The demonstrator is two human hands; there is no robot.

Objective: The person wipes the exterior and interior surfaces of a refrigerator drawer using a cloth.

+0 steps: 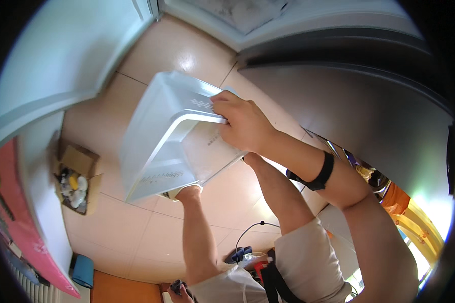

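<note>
My right hand point(246, 123) grips the rim of a large, pale translucent plastic bin point(148, 132), fingers over the upper edge. Tilted, with its opening partly facing me, the bin hangs in front of my lower legs and hides most of my feet. Rows of small marks or holes show on its walls. Low in the view, near the left leg of my shorts, my left hand point(181, 296) holds a small dark object point(177, 286), partly cut off by the picture's edge; its kind cannot be told.
A cardboard box point(79, 159) of mixed items stands on the tiled floor at left, near a white door or panel point(68, 49). A large dark grey appliance or cabinet front point(337, 102) fills the right. Dark shoes point(238, 254) and a cable point(246, 230) lie behind my legs. A blue bin point(83, 270) is lower left.
</note>
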